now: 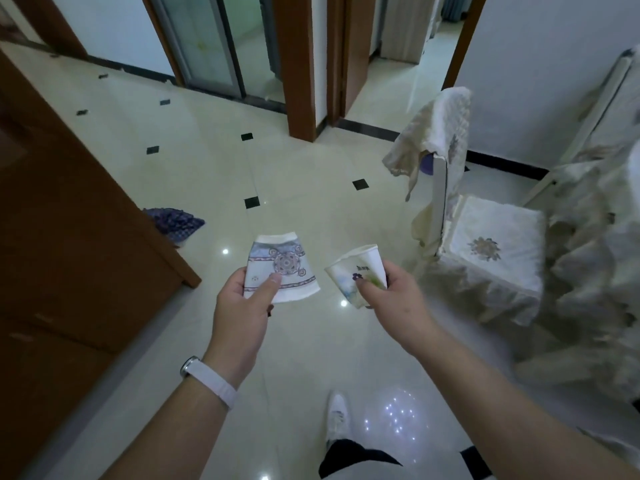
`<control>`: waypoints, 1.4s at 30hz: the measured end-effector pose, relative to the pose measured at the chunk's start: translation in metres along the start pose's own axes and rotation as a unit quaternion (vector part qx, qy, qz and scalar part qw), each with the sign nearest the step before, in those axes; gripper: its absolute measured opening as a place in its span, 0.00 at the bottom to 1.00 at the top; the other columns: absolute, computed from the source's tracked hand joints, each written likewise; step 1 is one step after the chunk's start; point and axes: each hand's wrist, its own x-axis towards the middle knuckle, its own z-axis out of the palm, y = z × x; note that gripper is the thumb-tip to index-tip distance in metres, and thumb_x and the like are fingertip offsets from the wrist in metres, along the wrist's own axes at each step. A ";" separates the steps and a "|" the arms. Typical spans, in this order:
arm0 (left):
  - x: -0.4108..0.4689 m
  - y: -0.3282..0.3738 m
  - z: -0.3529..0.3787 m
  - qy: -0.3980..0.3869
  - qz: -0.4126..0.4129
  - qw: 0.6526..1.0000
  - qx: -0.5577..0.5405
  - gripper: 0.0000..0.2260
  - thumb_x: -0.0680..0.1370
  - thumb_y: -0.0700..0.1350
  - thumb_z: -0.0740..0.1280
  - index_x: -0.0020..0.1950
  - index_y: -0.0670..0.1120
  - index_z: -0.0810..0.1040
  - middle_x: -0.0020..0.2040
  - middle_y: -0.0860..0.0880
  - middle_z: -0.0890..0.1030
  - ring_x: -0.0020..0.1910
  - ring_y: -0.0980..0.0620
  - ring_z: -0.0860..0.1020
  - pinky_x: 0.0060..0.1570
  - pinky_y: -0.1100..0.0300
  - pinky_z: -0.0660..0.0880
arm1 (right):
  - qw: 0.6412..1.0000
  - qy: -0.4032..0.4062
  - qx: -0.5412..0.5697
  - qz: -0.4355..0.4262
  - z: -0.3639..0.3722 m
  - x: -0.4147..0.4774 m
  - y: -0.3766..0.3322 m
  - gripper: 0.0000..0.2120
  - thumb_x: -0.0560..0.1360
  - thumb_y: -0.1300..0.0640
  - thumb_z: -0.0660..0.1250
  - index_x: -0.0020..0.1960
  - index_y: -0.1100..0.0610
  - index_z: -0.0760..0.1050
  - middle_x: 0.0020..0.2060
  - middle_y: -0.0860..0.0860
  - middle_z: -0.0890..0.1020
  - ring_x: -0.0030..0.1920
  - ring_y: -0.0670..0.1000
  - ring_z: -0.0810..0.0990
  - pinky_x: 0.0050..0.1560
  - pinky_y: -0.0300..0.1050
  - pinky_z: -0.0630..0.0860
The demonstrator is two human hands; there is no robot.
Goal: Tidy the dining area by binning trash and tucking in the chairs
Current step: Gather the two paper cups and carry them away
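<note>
While held over the glossy cream tiled floor (304,188), a flattened purple-patterned white paper cup (282,266) is pinched in the left hand (242,303) and a crumpled flower-printed white paper cup (358,275) is gripped in the right hand (394,294).

The flattened paper cup (281,271) and crumpled paper cup (356,280) are showing matt, creased printed paper; the tiled floor (304,161) is gleaming glossy and smooth; quilted cloth is covering the chair (491,275); the cabinet (69,237) is showing smooth wood.
</note>
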 end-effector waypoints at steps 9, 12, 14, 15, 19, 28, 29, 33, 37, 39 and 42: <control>0.129 0.052 0.094 -0.100 0.035 0.993 0.051 0.06 0.78 0.40 0.69 0.52 0.49 0.82 0.47 0.54 0.86 0.45 0.57 0.83 0.44 0.61 0.75 | 0.995 0.099 0.015 0.001 -0.067 0.133 -0.045 0.04 0.75 0.59 0.67 0.47 0.60 0.77 0.42 0.63 0.79 0.36 0.53 0.76 0.37 0.55 0.76; 0.174 0.066 0.118 -0.116 0.051 0.990 0.053 0.05 0.78 0.40 0.69 0.51 0.50 0.81 0.45 0.56 0.86 0.43 0.59 0.82 0.43 0.63 0.75 | 0.992 0.126 0.016 -0.001 -0.079 0.166 -0.056 0.02 0.75 0.59 0.67 0.46 0.57 0.78 0.42 0.61 0.80 0.38 0.52 0.77 0.39 0.48 0.74; 0.203 0.071 0.132 -0.133 0.056 0.988 0.053 0.06 0.78 0.40 0.69 0.50 0.51 0.81 0.44 0.58 0.85 0.43 0.60 0.82 0.41 0.65 0.75 | 0.990 0.139 0.018 -0.003 -0.081 0.188 -0.059 0.02 0.74 0.59 0.67 0.46 0.56 0.78 0.42 0.62 0.80 0.37 0.52 0.76 0.40 0.47 0.72; 0.217 0.072 0.137 -0.145 0.058 0.986 0.056 0.06 0.78 0.40 0.69 0.50 0.51 0.81 0.44 0.58 0.85 0.42 0.60 0.82 0.41 0.66 0.75 | 0.989 0.144 0.015 0.000 -0.080 0.200 -0.061 0.02 0.74 0.59 0.67 0.46 0.56 0.78 0.42 0.62 0.80 0.37 0.51 0.76 0.40 0.47 0.72; 0.285 0.077 0.146 -0.195 0.061 0.977 0.067 0.06 0.78 0.40 0.70 0.52 0.49 0.82 0.47 0.55 0.86 0.47 0.56 0.83 0.46 0.62 0.77 | 0.987 0.162 -0.009 0.002 -0.075 0.254 -0.078 0.05 0.75 0.59 0.66 0.46 0.51 0.79 0.41 0.60 0.81 0.37 0.51 0.76 0.38 0.47 0.73; 0.494 0.114 0.170 -0.233 0.059 0.969 0.057 0.05 0.77 0.41 0.70 0.50 0.50 0.82 0.44 0.56 0.85 0.42 0.60 0.82 0.42 0.61 0.74 | 0.964 0.260 -0.059 0.004 -0.038 0.410 -0.147 0.07 0.73 0.52 0.68 0.42 0.39 0.78 0.36 0.44 0.82 0.41 0.50 0.82 0.44 0.53 0.81; 0.514 0.123 0.177 -0.246 0.066 0.965 0.057 0.04 0.77 0.42 0.70 0.50 0.50 0.82 0.45 0.55 0.85 0.42 0.59 0.82 0.42 0.60 0.74 | 0.963 0.263 -0.056 -0.005 -0.033 0.426 -0.160 0.09 0.74 0.54 0.68 0.41 0.39 0.77 0.36 0.44 0.82 0.41 0.50 0.82 0.43 0.52 0.80; 0.578 0.146 0.205 -0.277 0.079 0.956 0.051 0.05 0.78 0.42 0.69 0.51 0.50 0.81 0.45 0.55 0.85 0.43 0.60 0.82 0.40 0.65 0.75 | 0.957 0.283 -0.056 -0.001 -0.028 0.479 -0.180 0.07 0.75 0.56 0.68 0.42 0.44 0.78 0.37 0.50 0.82 0.41 0.56 0.81 0.44 0.59 0.80; 0.622 0.143 0.233 -0.319 0.060 0.944 0.064 0.05 0.78 0.42 0.69 0.53 0.49 0.81 0.46 0.54 0.85 0.46 0.56 0.83 0.43 0.62 0.78 | 0.949 0.311 -0.042 0.023 -0.039 0.518 -0.179 0.05 0.76 0.59 0.66 0.44 0.50 0.78 0.39 0.56 0.81 0.36 0.54 0.79 0.36 0.50 0.77; 0.649 0.139 0.255 -0.313 0.043 0.946 0.067 0.05 0.78 0.41 0.69 0.52 0.49 0.82 0.46 0.54 0.85 0.46 0.54 0.83 0.42 0.61 0.77 | 0.944 0.326 -0.024 0.039 -0.048 0.543 -0.176 0.04 0.76 0.59 0.66 0.45 0.51 0.78 0.39 0.57 0.81 0.36 0.51 0.78 0.36 0.46 0.75; 0.679 0.133 0.291 -0.324 0.027 0.942 0.085 0.05 0.78 0.40 0.69 0.52 0.49 0.82 0.46 0.53 0.86 0.46 0.54 0.83 0.44 0.58 0.77 | 0.939 0.337 0.021 0.059 -0.066 0.584 -0.160 0.05 0.75 0.59 0.66 0.45 0.50 0.79 0.37 0.55 0.82 0.36 0.52 0.81 0.35 0.48 0.77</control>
